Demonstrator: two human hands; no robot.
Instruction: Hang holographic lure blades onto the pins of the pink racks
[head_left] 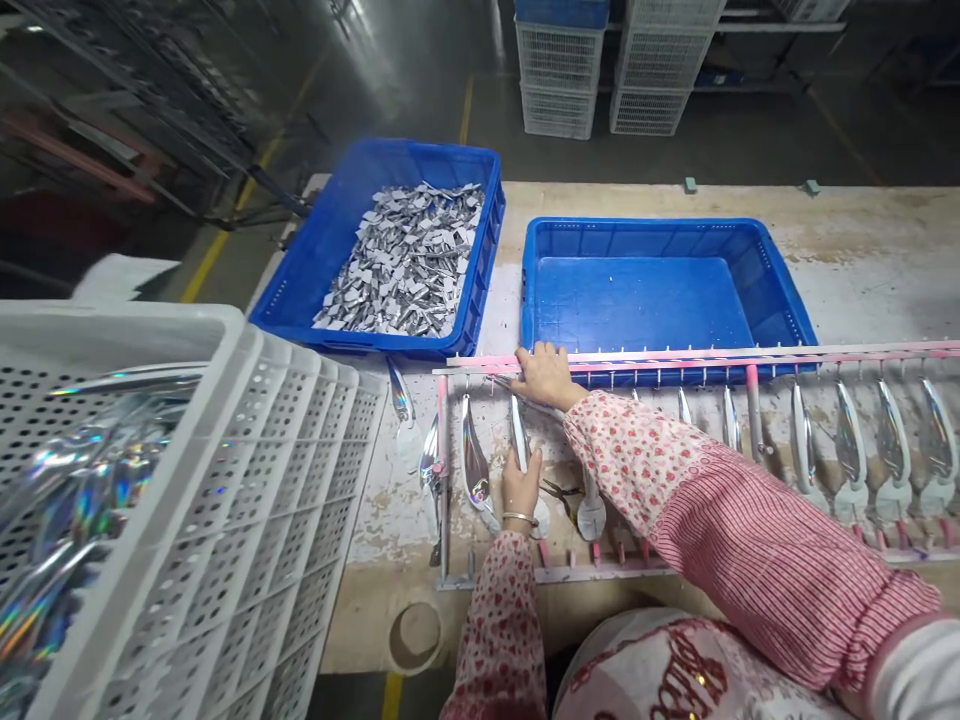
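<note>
Looking down from my head, my left hand [521, 490] is closed around the lower end of a shiny metal piece [518, 432]. The piece hangs upright from the pink rack [750, 357], near the rack's left end and close to the front edge of the surface [862, 260]. My right hand [546, 375] reaches across above it, palm down, with the fingers bent over the rack's top rail just above that piece. I cannot tell whether they grip anything or only rest there. More pieces of the same kind [847, 440] hang in a row along the rail toward the right edge, and one loose piece [400, 395] lies on the surface just left of the rack. Behind the rack sits a blue crate [637, 232], touching the rail. At the back left corner a second blue crate [322, 240] holds a heap of small silver scraps [412, 260]. A white holed basket [285, 470] with glossy rainbow-sheen parts stands off the left edge.
</note>
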